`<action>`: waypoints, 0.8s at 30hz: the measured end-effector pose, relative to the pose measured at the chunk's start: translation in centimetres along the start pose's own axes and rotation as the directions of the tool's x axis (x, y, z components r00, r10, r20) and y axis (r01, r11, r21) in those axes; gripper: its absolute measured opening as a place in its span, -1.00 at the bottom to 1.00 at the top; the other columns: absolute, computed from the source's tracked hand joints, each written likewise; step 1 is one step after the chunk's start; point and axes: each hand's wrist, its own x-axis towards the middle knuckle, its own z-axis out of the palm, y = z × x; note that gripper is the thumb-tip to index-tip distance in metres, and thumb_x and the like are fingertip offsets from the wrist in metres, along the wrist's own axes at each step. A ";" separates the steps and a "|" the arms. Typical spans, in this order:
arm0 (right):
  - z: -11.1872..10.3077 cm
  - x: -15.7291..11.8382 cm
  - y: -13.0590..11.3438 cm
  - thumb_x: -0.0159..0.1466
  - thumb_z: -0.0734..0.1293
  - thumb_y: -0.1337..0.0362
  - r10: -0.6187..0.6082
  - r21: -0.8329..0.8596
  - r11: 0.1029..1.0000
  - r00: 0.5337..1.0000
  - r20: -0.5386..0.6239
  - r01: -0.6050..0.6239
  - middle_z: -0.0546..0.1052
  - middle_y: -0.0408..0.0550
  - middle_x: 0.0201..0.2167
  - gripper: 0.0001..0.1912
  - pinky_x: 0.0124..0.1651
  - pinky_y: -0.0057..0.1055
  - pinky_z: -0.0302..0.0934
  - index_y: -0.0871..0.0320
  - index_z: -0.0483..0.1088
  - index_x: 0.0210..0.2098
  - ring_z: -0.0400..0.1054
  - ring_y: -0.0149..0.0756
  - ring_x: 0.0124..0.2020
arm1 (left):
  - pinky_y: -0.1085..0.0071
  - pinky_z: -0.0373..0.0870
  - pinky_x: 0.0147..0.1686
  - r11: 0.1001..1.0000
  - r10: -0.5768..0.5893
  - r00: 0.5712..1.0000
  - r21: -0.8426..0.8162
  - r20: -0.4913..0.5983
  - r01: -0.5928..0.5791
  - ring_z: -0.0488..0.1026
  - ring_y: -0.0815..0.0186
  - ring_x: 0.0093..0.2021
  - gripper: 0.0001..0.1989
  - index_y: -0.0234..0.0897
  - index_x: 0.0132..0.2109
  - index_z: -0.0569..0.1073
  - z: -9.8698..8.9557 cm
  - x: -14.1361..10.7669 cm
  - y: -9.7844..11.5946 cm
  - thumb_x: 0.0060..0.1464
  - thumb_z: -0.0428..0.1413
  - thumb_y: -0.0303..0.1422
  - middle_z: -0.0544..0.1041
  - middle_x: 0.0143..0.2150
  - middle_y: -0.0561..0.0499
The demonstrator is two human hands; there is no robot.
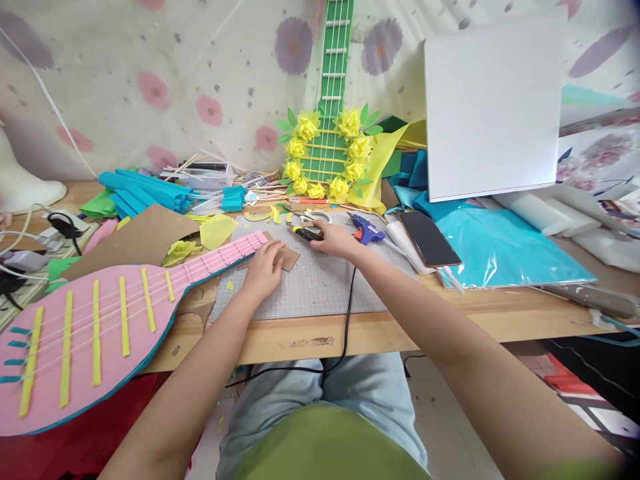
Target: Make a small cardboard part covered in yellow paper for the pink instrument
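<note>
A pink paper instrument [113,327] with yellow strips, white strings and a blue edge lies at the left, its neck running toward the mat. My left hand [264,268] rests over the end of that neck and a small piece of brown cardboard [290,258], fingers extended and lying down. My right hand [334,240] is closed around a yellow and black utility knife [306,233] above the cutting mat [320,287]. Just behind it lie scissors [320,217] with pale handles. To its right is a blue hot glue gun [367,229], its black cord hanging over the table edge.
A green paper instrument [327,143] with yellow roses leans on the back wall. A phone [430,239], bagged blue sheets [510,247] and a white board [495,107] are at the right. Blue paper rolls [145,191], brown cardboard [137,240] and power strips [30,280] occupy the left.
</note>
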 end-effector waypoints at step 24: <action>2.1 -1.2 1.7 0.17 0.12 0.38 0.197 0.867 0.462 0.975 0.106 -0.188 0.38 -0.18 -0.59 -0.94 -0.54 -0.49 0.26 0.16 0.20 -0.40 0.28 -0.47 -0.62 | 0.13 0.21 0.10 0.987 0.096 0.989 0.116 0.115 -0.109 0.30 0.15 0.08 -0.67 -0.25 -0.03 0.46 1.1 -0.6 1.4 0.02 0.04 -0.42 0.46 0.03 -0.08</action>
